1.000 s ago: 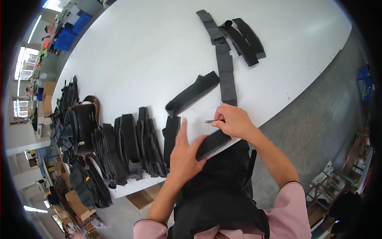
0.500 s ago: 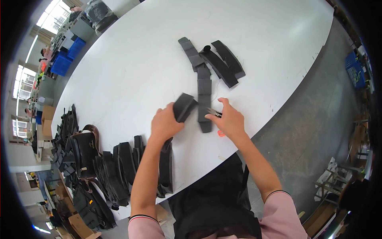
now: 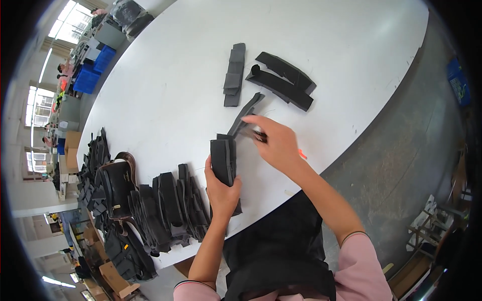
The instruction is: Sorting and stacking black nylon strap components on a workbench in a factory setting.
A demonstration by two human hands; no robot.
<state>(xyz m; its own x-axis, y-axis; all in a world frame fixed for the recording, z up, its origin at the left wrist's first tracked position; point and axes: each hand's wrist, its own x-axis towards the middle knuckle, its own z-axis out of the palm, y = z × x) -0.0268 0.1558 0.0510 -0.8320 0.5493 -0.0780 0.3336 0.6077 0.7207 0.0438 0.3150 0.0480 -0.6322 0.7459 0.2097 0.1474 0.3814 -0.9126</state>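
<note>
My left hand (image 3: 223, 195) grips a thick stack of black fabric pieces (image 3: 221, 156) near the table's front edge, thumb on its right side. A narrow dark fabric strip (image 3: 246, 111) runs from the top of that stack up and to the right. Beside this strip is my right hand (image 3: 277, 143), closed around small thread snips (image 3: 260, 136); their blades are blurred and point toward the strip. Farther back lies a row of overlapping dark grey pieces (image 3: 233, 75). Two black curved fabric bands (image 3: 281, 89) rest to its right.
Piles of black strips (image 3: 168, 198) line the table's front left. Among them stand a black bag with brown trim (image 3: 115, 190) and a dark backpack-like bag (image 3: 128, 256). A small orange-red item (image 3: 302, 154) lies near my right wrist. The white table (image 3: 165, 95) curves away.
My left hand has come nearer me with its stack now upright. The long row of grey pieces has separated, part staying at the back. My right hand has shifted slightly left and away.
</note>
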